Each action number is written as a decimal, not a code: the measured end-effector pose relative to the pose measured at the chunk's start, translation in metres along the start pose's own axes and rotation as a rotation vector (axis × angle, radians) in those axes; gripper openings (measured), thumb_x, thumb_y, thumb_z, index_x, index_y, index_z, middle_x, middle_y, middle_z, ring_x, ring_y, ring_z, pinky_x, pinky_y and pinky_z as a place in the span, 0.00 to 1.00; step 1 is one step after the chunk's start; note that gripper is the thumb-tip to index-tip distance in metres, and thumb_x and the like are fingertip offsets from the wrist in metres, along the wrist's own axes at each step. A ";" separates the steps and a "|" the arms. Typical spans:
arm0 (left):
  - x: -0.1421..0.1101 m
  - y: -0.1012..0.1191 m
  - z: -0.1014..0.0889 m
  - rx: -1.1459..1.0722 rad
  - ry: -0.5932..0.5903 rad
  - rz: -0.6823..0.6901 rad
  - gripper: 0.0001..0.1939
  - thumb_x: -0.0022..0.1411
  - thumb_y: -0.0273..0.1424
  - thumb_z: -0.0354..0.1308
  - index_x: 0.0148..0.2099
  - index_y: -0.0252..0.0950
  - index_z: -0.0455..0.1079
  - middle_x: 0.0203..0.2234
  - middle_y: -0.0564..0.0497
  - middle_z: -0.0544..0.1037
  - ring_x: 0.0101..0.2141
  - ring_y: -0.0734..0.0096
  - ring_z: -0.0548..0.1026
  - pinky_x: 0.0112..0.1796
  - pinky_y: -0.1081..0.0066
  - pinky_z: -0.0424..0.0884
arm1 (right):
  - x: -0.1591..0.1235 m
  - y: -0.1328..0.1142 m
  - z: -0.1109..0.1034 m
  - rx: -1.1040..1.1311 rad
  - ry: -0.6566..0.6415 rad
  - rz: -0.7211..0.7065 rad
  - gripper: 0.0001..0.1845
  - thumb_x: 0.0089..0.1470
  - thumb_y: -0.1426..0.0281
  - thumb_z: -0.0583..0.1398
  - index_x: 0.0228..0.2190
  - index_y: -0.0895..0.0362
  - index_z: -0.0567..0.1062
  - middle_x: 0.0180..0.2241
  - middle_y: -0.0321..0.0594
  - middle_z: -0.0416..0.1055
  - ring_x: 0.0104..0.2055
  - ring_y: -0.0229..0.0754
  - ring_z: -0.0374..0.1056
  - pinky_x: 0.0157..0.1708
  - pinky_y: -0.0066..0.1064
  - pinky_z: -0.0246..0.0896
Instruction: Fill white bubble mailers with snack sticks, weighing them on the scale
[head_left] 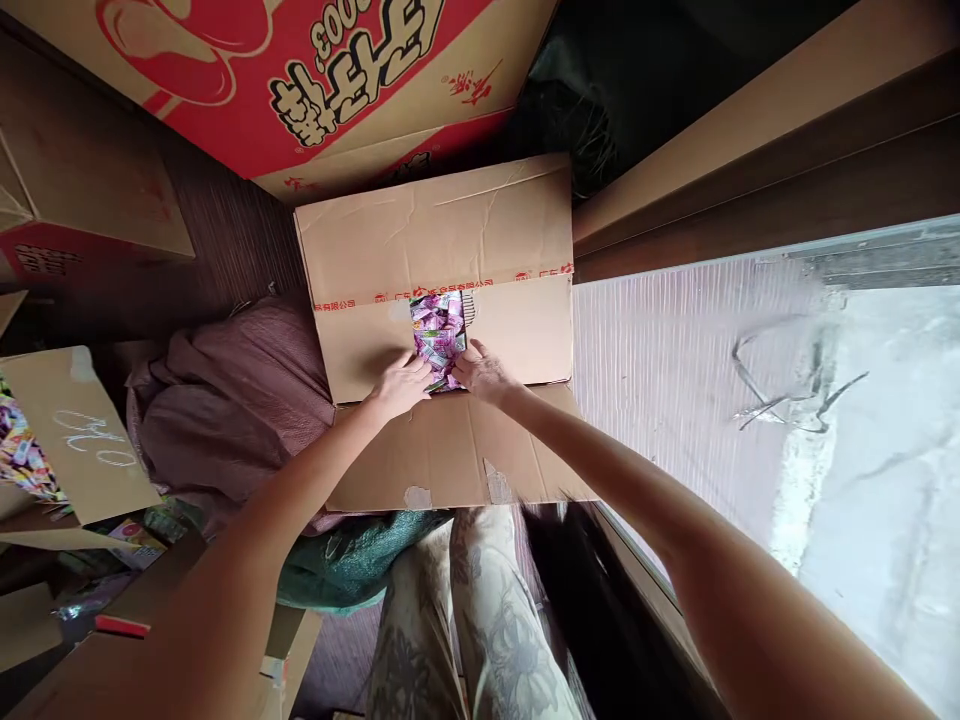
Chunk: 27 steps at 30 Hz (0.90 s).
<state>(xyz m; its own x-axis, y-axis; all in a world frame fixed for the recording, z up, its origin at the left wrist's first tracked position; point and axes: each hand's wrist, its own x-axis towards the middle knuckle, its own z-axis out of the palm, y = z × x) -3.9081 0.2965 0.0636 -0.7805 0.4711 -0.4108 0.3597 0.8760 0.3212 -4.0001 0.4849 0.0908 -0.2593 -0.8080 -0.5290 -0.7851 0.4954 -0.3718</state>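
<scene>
A large brown cardboard box [495, 220] lies in front of me with its near flap [450, 440] folded out towards my legs. Through a narrow rectangular gap in its top show wrapped candies [439, 325], mostly purple. My left hand [405, 382] rests at the left edge of the gap, its fingers reaching over the candies. From the other side my right hand [484, 373] touches the candies and the gap's right edge, with its fingers partly spread. Both hands look open, though some fingertips are hard to make out. Printed red tape [352, 302] crosses the box top.
A big red-printed carton [360, 90] stands behind the box. To the left are a brownish-purple sack [232, 390] and an open carton [82, 440] with colourful candies. A green sack [352, 565] lies by my legs. A door frame [712, 150] borders the right side.
</scene>
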 end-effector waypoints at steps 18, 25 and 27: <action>-0.145 -0.017 -0.087 -0.271 0.430 -1.001 0.39 0.62 0.36 0.60 0.71 0.26 0.58 0.68 0.28 0.63 0.66 0.37 0.63 0.62 0.46 0.64 | -0.170 0.034 -0.013 -0.018 0.943 0.582 0.18 0.63 0.67 0.56 0.52 0.61 0.67 0.51 0.58 0.68 0.51 0.53 0.64 0.44 0.42 0.65; -0.185 -0.080 -0.077 -0.570 0.012 -1.427 0.24 0.55 0.47 0.62 0.41 0.30 0.80 0.44 0.28 0.82 0.51 0.31 0.78 0.46 0.51 0.76 | -0.162 0.051 -0.059 0.216 0.618 1.086 0.23 0.56 0.60 0.58 0.47 0.63 0.71 0.43 0.58 0.73 0.36 0.51 0.69 0.33 0.39 0.61; -0.191 -0.086 -0.078 -0.587 0.015 -1.411 0.24 0.53 0.46 0.63 0.42 0.30 0.80 0.46 0.28 0.82 0.53 0.32 0.77 0.48 0.52 0.76 | -0.156 0.056 -0.073 0.236 0.255 1.188 0.22 0.59 0.58 0.57 0.41 0.65 0.76 0.36 0.58 0.75 0.37 0.55 0.71 0.34 0.39 0.59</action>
<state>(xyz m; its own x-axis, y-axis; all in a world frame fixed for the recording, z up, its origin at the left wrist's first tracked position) -3.8295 0.1227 0.1806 -0.3081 -0.6905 -0.6544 -0.9022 0.4303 -0.0291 -4.0445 0.6155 0.2078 -0.8640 0.1555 -0.4789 0.1253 0.9876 0.0946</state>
